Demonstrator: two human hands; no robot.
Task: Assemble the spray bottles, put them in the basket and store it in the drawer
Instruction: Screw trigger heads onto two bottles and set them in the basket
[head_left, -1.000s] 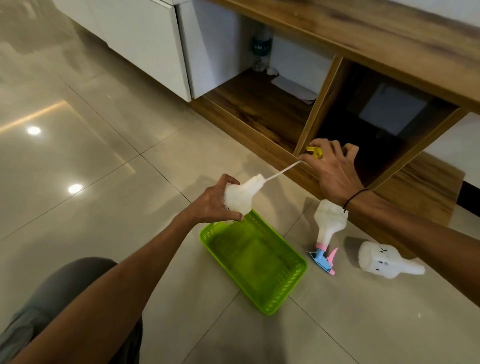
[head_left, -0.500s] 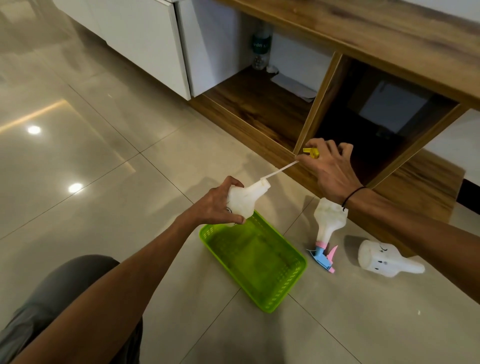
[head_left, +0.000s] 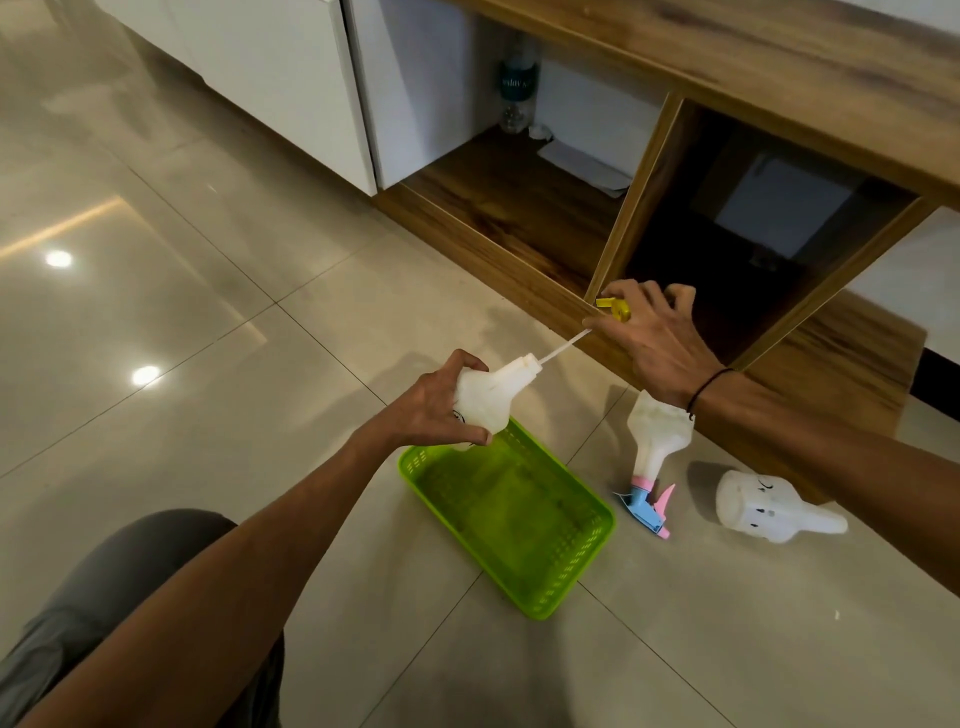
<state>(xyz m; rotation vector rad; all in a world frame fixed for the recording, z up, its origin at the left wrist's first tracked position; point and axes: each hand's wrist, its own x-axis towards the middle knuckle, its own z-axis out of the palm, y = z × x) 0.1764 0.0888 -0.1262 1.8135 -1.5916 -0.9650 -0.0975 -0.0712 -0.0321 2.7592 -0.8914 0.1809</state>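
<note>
My left hand (head_left: 434, 402) grips a white bottle (head_left: 493, 397) above the far end of the green basket (head_left: 587, 564), its neck pointing right. My right hand (head_left: 657, 338) holds a yellow spray head (head_left: 615, 307), mostly hidden by my fingers. Its thin white tube (head_left: 563, 345) runs down into the bottle's neck. An assembled bottle with a blue and pink spray head (head_left: 655, 444) lies on the floor right of the basket. Further right lies a white bottle without a head (head_left: 769, 506).
A low wooden cabinet (head_left: 524, 291) with open compartments stands behind my hands. A plastic water bottle (head_left: 517, 91) and white papers (head_left: 584, 166) sit in the left compartment. White cabinet doors (head_left: 270, 67) are at the back left. My knee (head_left: 119, 587) is at the lower left.
The tube has slid further into the bottle, leaving less of it showing. My right hand with the yellow head has come closer to the bottle's neck.
</note>
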